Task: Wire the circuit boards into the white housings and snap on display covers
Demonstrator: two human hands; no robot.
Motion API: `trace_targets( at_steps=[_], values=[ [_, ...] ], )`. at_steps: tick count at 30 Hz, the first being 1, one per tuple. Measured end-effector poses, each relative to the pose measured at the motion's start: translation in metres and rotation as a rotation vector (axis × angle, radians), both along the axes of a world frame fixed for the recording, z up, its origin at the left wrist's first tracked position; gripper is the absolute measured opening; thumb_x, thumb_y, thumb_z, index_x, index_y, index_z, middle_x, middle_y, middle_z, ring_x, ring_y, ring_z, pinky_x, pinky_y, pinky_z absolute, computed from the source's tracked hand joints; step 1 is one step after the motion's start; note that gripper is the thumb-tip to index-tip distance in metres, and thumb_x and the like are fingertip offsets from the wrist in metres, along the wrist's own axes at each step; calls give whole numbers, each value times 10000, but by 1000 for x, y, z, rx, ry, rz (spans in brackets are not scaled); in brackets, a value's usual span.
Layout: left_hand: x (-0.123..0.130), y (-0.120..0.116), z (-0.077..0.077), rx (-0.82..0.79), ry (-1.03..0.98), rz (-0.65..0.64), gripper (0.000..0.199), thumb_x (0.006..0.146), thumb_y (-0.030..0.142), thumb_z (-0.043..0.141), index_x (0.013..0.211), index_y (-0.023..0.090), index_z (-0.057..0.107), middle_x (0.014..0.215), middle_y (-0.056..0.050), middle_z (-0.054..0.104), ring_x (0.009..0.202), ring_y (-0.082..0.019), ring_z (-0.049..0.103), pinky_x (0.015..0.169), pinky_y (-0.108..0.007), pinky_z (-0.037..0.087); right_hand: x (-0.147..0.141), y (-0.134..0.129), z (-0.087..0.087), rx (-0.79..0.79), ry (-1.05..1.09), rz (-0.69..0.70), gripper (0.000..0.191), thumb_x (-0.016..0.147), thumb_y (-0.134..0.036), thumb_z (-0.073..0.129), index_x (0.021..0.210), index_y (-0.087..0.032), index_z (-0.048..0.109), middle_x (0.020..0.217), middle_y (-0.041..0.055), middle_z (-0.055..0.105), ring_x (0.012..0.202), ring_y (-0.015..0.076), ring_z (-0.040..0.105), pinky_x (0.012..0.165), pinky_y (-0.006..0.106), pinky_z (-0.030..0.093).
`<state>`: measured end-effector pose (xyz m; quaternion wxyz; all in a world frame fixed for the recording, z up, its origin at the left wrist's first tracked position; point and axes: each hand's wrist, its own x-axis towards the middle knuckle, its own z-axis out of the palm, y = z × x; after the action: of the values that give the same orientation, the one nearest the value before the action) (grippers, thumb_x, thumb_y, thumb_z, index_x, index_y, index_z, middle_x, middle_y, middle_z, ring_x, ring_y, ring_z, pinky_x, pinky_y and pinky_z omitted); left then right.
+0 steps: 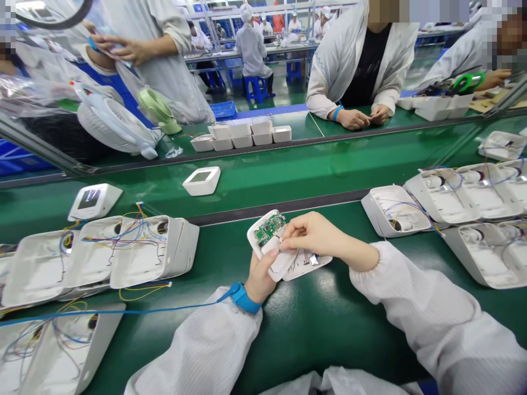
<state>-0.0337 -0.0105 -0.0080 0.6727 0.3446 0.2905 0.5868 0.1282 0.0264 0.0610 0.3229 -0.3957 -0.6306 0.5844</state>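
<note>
Near the middle of the view, my left hand (pixel 262 272) holds a white plastic housing (pixel 283 262) from its lower left side, the thumb lying on top. A green circuit board (pixel 269 228) sits in the upper part of the housing. My right hand (pixel 310 236) is over the right side of the board, thumb and index finger pinched on a small connector or wire end that is mostly hidden. Under the right hand, a second white part (pixel 307 264) with thin wires and a small silvery piece rests on the green surface. A blue strap circles my left wrist.
White housings with coloured wires stand at the left (pixel 138 252) and the right (pixel 399 211). Two units with screens (pixel 201 181) lie on the green belt (pixel 263 178). Beyond it are white boxes (pixel 242 135), a green fan (pixel 158 109) and other people.
</note>
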Motion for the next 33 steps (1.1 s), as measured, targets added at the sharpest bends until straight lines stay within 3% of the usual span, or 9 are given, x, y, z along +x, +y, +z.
trace_targets(
  at_steps=[3,6,18,29,33],
  values=[
    [-1,-1,-2,-16,24,25,528,707,371,748,1187,170,656,1149,-100,719,1065,-302,678,948,-411,534,-1,-1,3,159,-160,-95,98,763,-268,741,751,-182,697,763,-1,702,708,135,632,639,233,459],
    [-2,-3,-6,-28,48,40,556,669,377,782,1174,183,653,1157,-91,715,1073,-299,671,960,-414,523,0,-2,8,225,-283,-102,93,800,-258,715,754,-181,692,716,-16,682,667,116,609,606,221,425],
    [-2,-5,-5,-34,67,-6,569,705,389,774,1224,202,634,1234,-83,684,1184,-301,612,1042,-416,470,-8,-7,9,171,-362,-169,140,812,-290,688,733,-175,682,675,2,670,601,123,591,547,233,400],
    [-5,-4,-15,-36,150,2,512,729,384,759,1179,169,642,1178,-92,697,1121,-293,631,1012,-423,478,0,-2,14,297,-446,-139,141,813,-270,697,713,-174,675,711,4,687,641,127,593,594,244,396],
    [-3,-3,-11,-47,145,17,534,725,392,761,1198,180,633,1196,-87,692,1130,-287,627,1012,-409,476,-3,-2,10,225,-391,-172,132,797,-270,703,710,-173,681,701,7,687,639,131,604,593,243,409]
  ],
)
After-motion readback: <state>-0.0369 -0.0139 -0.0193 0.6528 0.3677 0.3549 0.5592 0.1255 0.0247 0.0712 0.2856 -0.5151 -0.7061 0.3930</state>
